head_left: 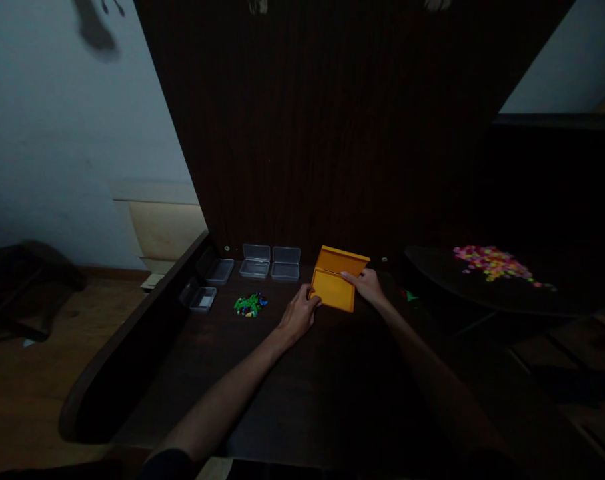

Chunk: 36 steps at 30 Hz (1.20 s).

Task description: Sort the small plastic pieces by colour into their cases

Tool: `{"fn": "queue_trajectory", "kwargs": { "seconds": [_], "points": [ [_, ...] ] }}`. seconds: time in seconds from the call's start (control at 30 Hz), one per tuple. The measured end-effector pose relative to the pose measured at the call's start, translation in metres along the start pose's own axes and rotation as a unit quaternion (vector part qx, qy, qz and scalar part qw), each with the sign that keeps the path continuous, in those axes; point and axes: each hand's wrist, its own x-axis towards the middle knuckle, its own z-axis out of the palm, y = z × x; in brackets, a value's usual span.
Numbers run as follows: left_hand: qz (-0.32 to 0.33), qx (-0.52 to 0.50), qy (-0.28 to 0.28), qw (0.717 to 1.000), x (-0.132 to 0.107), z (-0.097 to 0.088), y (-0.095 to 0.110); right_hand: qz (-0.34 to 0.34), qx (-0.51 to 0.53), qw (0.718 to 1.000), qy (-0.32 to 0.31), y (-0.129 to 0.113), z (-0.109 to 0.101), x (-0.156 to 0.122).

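Note:
A shallow yellow hinged box (333, 290) stands with its lid raised on the dark desk, and nothing shows inside it. My left hand (301, 312) grips its left edge, thumb over the rim. On the right side, my right hand (366, 285) holds the box near the hinge, with a finger reaching inside. A small pile of green, blue and dark pieces (251, 305) lies left of my left hand. Behind that pile are clear plastic boxes with raised lids, among them one box (285, 270) close to the yellow one.
More clear boxes stand at the left, one (203, 299) holding something white. A raised side panel (137, 340) bounds the desk on the left, and a tall dark board (322, 133) rises behind. Many pink and yellow bits (495, 262) lie on a dark surface at the right.

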Motion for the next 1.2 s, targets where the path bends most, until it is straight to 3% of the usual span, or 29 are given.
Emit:
{"fn": "queue_trajectory", "kwargs": {
  "seconds": [0.2,0.4,0.97,1.2],
  "points": [
    [-0.010,0.036,-0.011,0.999,0.015,0.008,-0.007,-0.010,0.032,0.999,0.005,0.021,0.012,0.028],
    [-0.012,-0.022,-0.009,1.000,0.023,0.014,-0.011,-0.023,0.063,0.998,0.005,0.033,0.022,0.042],
    [-0.033,-0.004,0.021,0.999,0.020,0.016,-0.015,0.017,0.037,0.999,0.027,0.048,0.041,0.045],
    [-0.036,0.008,0.027,0.999,0.020,0.015,-0.015,0.013,-0.031,0.996,0.085,0.053,0.035,0.040]
  ]
}}
